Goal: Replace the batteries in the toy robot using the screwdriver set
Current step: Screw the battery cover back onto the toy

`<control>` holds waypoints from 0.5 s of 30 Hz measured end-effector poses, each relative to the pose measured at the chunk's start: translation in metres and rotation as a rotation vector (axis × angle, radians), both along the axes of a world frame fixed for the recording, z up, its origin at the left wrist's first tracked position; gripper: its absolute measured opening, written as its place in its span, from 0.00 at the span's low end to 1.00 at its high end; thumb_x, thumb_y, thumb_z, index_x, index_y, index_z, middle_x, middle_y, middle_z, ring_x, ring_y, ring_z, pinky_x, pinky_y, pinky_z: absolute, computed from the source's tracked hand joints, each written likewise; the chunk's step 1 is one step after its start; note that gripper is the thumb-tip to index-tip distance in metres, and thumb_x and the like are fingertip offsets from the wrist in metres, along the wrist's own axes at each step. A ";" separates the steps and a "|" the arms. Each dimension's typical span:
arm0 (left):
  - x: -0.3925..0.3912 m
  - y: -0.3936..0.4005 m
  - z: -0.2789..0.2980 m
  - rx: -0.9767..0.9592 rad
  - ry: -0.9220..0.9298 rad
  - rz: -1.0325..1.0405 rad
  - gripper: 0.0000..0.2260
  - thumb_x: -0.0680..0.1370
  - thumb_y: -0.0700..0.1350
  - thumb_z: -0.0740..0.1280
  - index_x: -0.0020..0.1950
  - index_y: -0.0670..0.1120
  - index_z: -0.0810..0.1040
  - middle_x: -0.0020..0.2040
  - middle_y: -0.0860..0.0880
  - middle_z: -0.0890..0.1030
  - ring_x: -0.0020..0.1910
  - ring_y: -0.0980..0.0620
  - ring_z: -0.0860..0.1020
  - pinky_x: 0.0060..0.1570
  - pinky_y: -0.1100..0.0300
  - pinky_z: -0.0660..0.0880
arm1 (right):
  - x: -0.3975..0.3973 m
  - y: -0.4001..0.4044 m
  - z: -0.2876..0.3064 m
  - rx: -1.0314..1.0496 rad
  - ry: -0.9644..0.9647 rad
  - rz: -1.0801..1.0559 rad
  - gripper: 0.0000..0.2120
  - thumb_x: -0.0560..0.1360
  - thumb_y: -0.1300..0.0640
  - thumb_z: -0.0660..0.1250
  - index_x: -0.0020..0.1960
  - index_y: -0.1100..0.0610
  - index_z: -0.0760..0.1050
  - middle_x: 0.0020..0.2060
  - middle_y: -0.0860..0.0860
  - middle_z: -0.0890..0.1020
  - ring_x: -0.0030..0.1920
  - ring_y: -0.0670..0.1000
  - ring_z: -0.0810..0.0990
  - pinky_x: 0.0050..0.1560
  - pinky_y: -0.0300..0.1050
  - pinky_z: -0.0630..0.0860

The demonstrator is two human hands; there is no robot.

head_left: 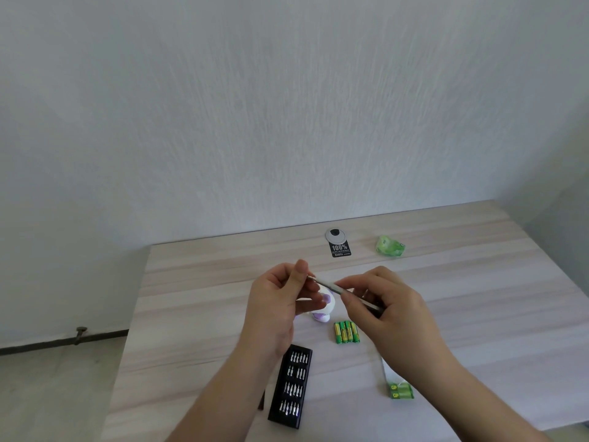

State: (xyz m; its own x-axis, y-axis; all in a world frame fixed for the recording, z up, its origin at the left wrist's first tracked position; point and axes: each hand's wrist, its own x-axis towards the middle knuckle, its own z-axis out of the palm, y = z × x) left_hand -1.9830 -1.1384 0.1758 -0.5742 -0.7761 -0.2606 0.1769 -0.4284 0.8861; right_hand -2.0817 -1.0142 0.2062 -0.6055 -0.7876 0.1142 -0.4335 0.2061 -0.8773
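Spanning both pinching hands (280, 301) (379, 301), screwdriver (331, 286), tip seemingly in left grip.

Batteries (346, 332) right of toy robot (325, 309)

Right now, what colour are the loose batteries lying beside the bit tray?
Green with yellow ends, four green-and-yellow cylindrical batteries side by side; head view.

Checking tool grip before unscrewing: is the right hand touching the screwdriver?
Touching. The head view shows the right hand's fingers pinching the screwdriver shaft, no gap visible.
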 end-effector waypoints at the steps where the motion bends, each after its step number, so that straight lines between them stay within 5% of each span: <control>1: 0.000 0.000 -0.001 -0.001 -0.009 -0.002 0.16 0.71 0.49 0.68 0.38 0.36 0.75 0.36 0.36 0.77 0.24 0.49 0.77 0.23 0.60 0.75 | 0.000 0.000 -0.001 0.000 0.002 0.000 0.09 0.74 0.62 0.70 0.46 0.49 0.83 0.39 0.45 0.77 0.34 0.45 0.77 0.32 0.29 0.69; 5: -0.001 0.002 -0.002 -0.025 -0.060 0.012 0.16 0.74 0.49 0.68 0.38 0.36 0.74 0.43 0.26 0.77 0.25 0.49 0.77 0.24 0.60 0.75 | 0.000 0.001 -0.004 -0.002 0.037 -0.005 0.10 0.73 0.63 0.71 0.47 0.49 0.82 0.41 0.44 0.77 0.35 0.47 0.78 0.33 0.31 0.70; 11: -0.001 0.006 -0.001 -0.049 -0.114 0.020 0.15 0.77 0.46 0.68 0.36 0.36 0.75 0.44 0.25 0.78 0.28 0.46 0.77 0.25 0.59 0.75 | -0.001 0.004 -0.009 -0.029 0.130 0.000 0.10 0.72 0.64 0.72 0.49 0.51 0.83 0.42 0.44 0.77 0.37 0.46 0.78 0.35 0.32 0.72; 15: -0.003 0.010 0.004 -0.078 -0.145 0.006 0.14 0.76 0.46 0.68 0.37 0.35 0.76 0.31 0.38 0.80 0.26 0.47 0.77 0.25 0.61 0.75 | -0.003 0.004 -0.010 -0.059 0.148 0.010 0.08 0.72 0.65 0.72 0.49 0.54 0.83 0.43 0.44 0.78 0.40 0.42 0.80 0.39 0.28 0.73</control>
